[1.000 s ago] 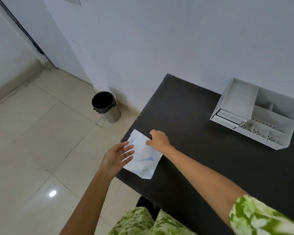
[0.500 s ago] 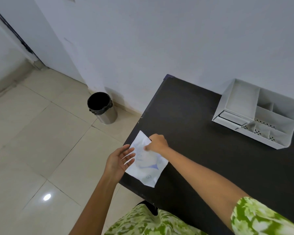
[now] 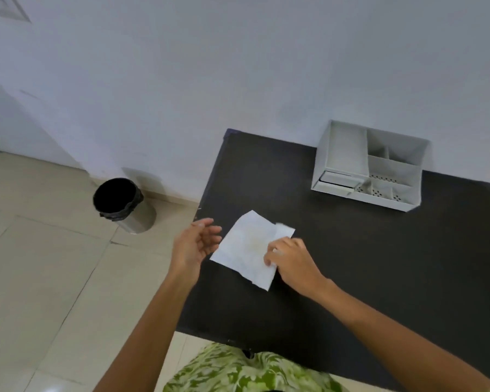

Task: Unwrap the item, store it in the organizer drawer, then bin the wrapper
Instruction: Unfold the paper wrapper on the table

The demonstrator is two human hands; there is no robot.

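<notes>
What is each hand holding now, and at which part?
The right hand pinches the flat white paper packet at its right edge. The left hand is open, holding nothing.

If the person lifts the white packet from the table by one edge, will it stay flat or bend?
The white packet looks thin and flat, so it probably droops. It seems light; the right hand holds it by one edge. On the smooth black table it may slide.

Wrapped item (image 3: pixel 248 246): flat white packet, lying tilted near the worktop's left edge.
Organizer (image 3: pixel 371 168): white, compartmented, drawer partly open, against the wall.
Bin (image 3: pixel 122 203): black-lined, on the floor.
</notes>
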